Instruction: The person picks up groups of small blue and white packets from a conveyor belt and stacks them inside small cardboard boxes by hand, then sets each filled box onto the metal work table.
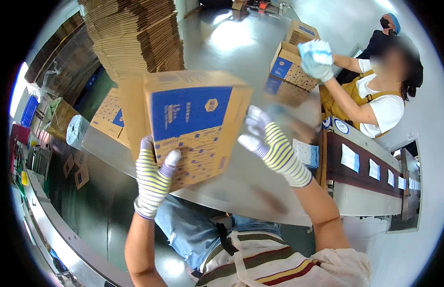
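A cardboard box [195, 129], brown with a blue panel and small printed flowers, is held up tilted over the metal table [203, 197]. One flap swings out at its left, smeared by motion. My left hand [157, 174], in a striped knit glove, grips the box's lower left edge, thumb on the printed face. Close to the right side of the box is my right hand [274, 148], gloved alike, its fingers apart and nothing in it. Whether its fingertips touch the box I cannot tell.
Tall stacks of flat cardboard [136, 38] stand beyond. Another printed box [108, 117] sits at the left. Across the table, a co-worker's gloved hands [317, 67] hold blue-white packs beside an open carton [291, 67]. A conveyor belt [363, 160] carries several packs at the right.
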A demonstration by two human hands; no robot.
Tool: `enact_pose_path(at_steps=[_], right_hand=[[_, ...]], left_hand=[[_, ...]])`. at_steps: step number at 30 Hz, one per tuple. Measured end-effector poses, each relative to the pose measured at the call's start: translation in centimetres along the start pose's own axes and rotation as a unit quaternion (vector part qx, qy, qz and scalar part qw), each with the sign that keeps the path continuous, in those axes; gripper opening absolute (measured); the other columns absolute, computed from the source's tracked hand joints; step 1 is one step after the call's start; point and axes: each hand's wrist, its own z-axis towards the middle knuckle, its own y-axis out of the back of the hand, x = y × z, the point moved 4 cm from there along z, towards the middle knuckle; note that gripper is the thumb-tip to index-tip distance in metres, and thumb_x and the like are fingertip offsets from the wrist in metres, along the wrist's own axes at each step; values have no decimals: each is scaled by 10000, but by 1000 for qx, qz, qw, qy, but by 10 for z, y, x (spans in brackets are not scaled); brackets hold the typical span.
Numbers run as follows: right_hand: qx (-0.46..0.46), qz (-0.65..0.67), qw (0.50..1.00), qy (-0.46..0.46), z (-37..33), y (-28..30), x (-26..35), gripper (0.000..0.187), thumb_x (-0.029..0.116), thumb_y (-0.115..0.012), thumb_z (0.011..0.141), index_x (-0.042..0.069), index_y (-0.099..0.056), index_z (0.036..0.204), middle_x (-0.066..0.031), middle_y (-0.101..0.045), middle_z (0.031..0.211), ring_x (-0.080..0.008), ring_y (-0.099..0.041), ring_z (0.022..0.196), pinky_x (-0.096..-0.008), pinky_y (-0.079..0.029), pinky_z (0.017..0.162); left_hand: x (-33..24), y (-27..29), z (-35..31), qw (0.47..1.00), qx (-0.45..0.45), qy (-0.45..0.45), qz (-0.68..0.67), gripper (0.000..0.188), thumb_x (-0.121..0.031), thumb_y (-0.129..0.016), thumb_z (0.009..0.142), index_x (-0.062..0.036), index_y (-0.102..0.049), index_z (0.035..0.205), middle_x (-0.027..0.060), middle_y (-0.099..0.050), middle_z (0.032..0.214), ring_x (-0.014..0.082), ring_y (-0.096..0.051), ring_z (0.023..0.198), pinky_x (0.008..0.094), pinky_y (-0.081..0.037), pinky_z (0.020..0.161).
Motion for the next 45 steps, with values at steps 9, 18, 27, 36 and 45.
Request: enact_pose_path(at_steps=[9,18,27,36,45], right_hand=[[108,-428,868,225,-2,-86,58,479,453,-693,749,65,-592,1012,-106,-614,869,-256,-599,800,-379,-460,653],[122,-386,856,321,-18,-107,2,420,543,-653,709,142,-614,828,-28,-570,721,-213,-570,688,-365,-419,596],[77,-266,879,389,9,-96,-17,437,535,-673,717,107,-594,676,-66,-569,669,-238,-540,621,-375,-388,573],[146,-214,909,327,22,-76,-29,286,269,-583,823,62,-609,627,-78,-615,723,-276,-560,775,-410,-419,712],[21,-65,970,232,19,-96,-62,317,276,-446,888,87,-604,689,-95,-621,1128,-321,-429,1251,-455,-306,1086]], left_hand=[[152,-82,-100,887,117,314,-316,590,-258,-706,853,-64,-436,1341,79,-555,1263,204,-520,1157,370,-434,988],[185,-66,-114,797,133,369,-460,662,-293,-688,857,-47,-393,1397,102,-529,1341,258,-501,1237,411,-414,1043],[54,50,-45,870,58,-3,490,591,-231,-722,776,-76,-506,1304,124,-621,1195,305,-553,1167,417,-408,1029],[16,-38,-21,737,301,-322,512,253,-317,-679,749,-69,-628,734,95,-637,747,302,-625,999,483,-334,1096],[39,-39,-39,795,150,-337,482,328,-372,-762,661,-123,-549,638,45,-497,567,230,-554,614,437,-469,941]])
